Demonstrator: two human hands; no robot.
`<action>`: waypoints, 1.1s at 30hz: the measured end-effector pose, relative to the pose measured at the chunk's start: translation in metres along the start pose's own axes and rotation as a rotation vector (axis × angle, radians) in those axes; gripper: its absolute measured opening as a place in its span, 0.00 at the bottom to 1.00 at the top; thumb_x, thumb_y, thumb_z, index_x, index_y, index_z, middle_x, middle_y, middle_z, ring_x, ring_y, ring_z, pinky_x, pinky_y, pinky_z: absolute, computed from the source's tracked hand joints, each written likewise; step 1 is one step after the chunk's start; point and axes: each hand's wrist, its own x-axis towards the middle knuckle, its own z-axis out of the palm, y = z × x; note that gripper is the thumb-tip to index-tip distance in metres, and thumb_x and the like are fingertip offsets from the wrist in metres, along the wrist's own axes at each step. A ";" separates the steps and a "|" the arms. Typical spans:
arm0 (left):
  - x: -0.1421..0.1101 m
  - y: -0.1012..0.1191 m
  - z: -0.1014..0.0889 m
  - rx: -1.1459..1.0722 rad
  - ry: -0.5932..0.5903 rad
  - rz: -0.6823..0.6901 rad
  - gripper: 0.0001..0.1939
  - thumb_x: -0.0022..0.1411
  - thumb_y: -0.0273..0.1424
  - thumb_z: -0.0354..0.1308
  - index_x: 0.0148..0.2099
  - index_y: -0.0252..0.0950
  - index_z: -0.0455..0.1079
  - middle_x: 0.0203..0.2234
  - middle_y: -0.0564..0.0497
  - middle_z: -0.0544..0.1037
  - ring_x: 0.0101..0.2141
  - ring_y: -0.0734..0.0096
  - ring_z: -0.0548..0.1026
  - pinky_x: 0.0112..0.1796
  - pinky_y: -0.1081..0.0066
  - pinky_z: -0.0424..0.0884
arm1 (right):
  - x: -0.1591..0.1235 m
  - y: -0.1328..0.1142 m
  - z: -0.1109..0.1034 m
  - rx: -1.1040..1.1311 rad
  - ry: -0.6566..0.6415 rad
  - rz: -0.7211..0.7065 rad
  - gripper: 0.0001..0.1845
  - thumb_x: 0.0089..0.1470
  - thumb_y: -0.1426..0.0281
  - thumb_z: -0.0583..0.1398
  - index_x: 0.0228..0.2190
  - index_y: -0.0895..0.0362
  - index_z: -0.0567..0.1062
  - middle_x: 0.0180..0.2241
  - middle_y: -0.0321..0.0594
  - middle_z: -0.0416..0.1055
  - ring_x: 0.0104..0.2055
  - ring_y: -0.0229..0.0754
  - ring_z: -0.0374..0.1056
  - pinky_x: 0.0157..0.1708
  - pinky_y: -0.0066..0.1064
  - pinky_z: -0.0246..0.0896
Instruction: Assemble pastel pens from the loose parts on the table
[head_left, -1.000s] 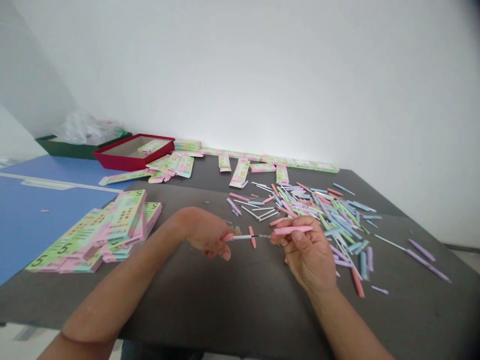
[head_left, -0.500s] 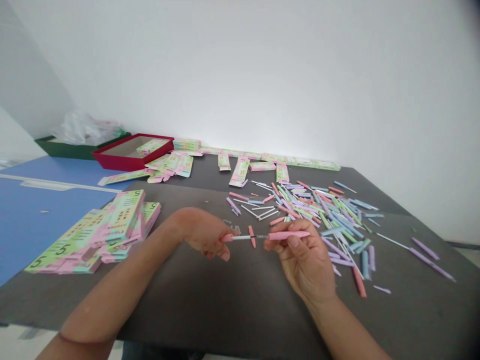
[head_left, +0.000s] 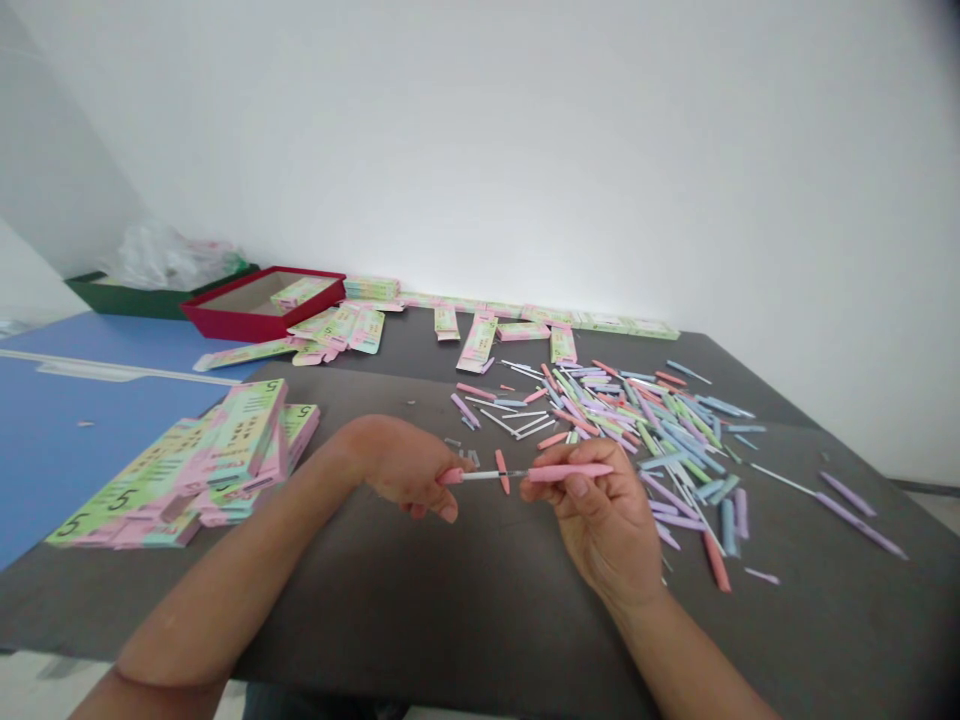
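Observation:
My left hand is closed on the pink end of a thin white pen refill, which points to the right. My right hand is closed on a pink pen barrel, held level, with its open end at the refill's tip. Both hands hover just above the dark grey table. A loose pink cap lies on the table behind the refill. To the right of my right hand spreads a pile of pastel pen parts in pink, blue, green and purple.
A stack of flat green and pink cartons lies at the left. A red tray and a green box with plastic bags stand at the back left. More cartons line the far edge. A blue surface adjoins the table.
My right hand has brought the pink barrel leftward, closing the gap to the refill's tip. My left hand has stayed almost still.

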 end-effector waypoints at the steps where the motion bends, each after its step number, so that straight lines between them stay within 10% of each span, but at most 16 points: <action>1: 0.000 0.001 0.000 -0.008 -0.004 -0.009 0.15 0.58 0.35 0.54 0.47 0.37 0.67 0.25 0.52 0.78 0.25 0.69 0.73 0.23 0.75 0.62 | 0.000 0.000 0.000 0.003 -0.003 -0.001 0.07 0.55 0.69 0.60 0.35 0.53 0.65 0.36 0.37 0.73 0.34 0.40 0.73 0.35 0.36 0.68; 33: 0.001 0.019 0.007 0.215 0.046 -0.060 0.18 0.58 0.39 0.58 0.51 0.43 0.69 0.28 0.53 0.81 0.28 0.67 0.76 0.22 0.74 0.58 | -0.015 0.023 0.006 -0.607 -0.133 -0.115 0.08 0.57 0.71 0.57 0.40 0.51 0.67 0.37 0.37 0.67 0.35 0.38 0.68 0.36 0.32 0.64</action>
